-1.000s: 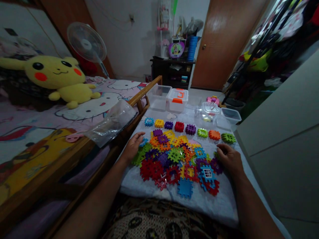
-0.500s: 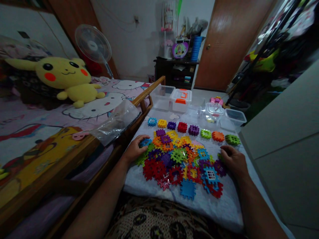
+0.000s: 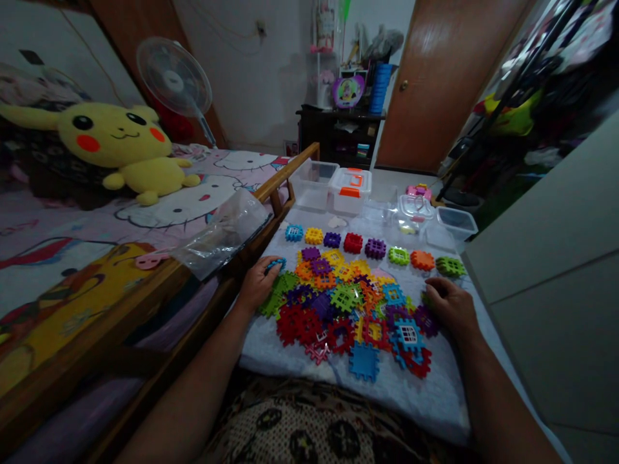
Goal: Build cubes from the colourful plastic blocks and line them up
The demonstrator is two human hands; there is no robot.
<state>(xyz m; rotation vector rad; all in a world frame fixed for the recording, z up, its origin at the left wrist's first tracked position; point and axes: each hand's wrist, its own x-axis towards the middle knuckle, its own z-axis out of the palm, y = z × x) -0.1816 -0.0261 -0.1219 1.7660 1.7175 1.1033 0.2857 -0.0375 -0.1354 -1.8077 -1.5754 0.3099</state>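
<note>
The fingers of your left hand [image 3: 258, 282] pinch a blue tile [image 3: 277, 263] beside the heaped tiles [image 3: 344, 298] — your right hand [image 3: 453, 306], half curled, sits by a purple tile [image 3: 426, 321], its hold unclear. Beyond the heaped tiles, small blocks [image 3: 353, 243] stand in a row on the bench [image 3: 442, 383].

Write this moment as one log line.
left fingers: holding blue notched tile | right fingers: beside purple tile, grip unclear | loose tiles: multicoloured heap | beyond heap: row of tile blocks
</note>
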